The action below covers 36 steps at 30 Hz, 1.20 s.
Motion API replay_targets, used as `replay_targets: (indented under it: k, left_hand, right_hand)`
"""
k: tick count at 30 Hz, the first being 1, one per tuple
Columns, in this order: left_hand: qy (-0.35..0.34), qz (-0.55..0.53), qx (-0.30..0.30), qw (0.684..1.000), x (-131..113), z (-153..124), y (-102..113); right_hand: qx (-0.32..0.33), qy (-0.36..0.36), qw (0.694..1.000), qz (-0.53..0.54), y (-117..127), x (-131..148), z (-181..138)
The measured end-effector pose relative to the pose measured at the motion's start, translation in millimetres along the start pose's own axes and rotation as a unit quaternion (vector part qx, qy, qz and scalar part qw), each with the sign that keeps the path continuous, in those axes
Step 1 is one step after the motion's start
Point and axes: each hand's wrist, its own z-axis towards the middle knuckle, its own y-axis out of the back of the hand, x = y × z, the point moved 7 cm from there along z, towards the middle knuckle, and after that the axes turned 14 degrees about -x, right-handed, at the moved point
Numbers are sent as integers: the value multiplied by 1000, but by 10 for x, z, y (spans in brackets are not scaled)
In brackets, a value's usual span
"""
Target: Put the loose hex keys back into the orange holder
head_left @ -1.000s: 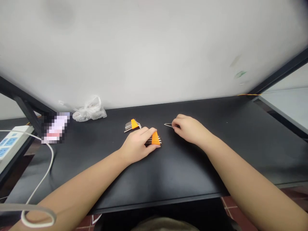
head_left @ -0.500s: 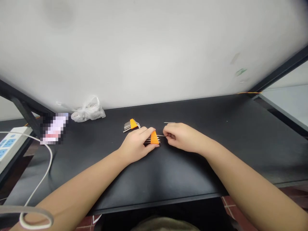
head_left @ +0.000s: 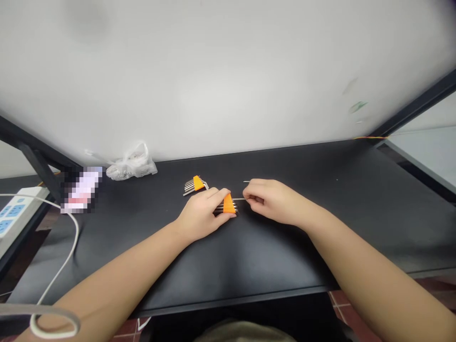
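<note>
My left hand (head_left: 204, 211) is closed round an orange hex key holder (head_left: 229, 204) with several metal keys in it. Thumb and fingers grip it from the left side. In a pinch, my right hand (head_left: 265, 197) holds a thin hex key (head_left: 241, 199), whose far end meets the holder's upper right edge. How deep it sits in the holder I cannot tell. Behind my left hand lies a second orange hex key holder (head_left: 198, 183) with several keys. Another thin metal key (head_left: 246, 181) lies on the table behind my right hand, partly hidden by it.
A tied clear plastic bag (head_left: 131, 164) sits against the wall at the back left. Beside it is a blurred-out phone-like object (head_left: 83, 187). A white power strip (head_left: 17, 211) and a looping white cable (head_left: 76, 232) are at the left. The black table (head_left: 285, 266) ends near my body.
My right hand has shifted slightly right and away from me, covering more of the loose key. A bit more of the pinched key shows. My left hand stays still.
</note>
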Motion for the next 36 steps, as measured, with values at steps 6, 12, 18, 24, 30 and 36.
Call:
replay_targets:
  k: [6, 12, 18, 24, 30, 36]
  left_hand:
    - [-3, 3, 4, 1000, -2, -2, -15]
    - [-12, 9, 12, 1000, -4, -11, -39]
    - [-10, 10, 9, 1000, 9, -7, -30]
    - [-17, 8, 23, 1000, -32, -1, -58]
    - [-13, 0, 17, 1000, -55, 21, -40]
    - [-26, -3, 29, 999, -76, 25, -51]
  right_hand:
    - [-6, 14, 1000, -3, 14, 3, -4]
    - [-10, 21, 1000, -1, 16, -11, -17]
    - [-36, 32, 999, 19, 35, 27, -7]
    - [-40, 40, 997, 57, -55, 146, -6]
    - [-60, 25, 989, 131, -89, 230, 23]
    - [-53, -15, 975, 215, -134, 246, 36]
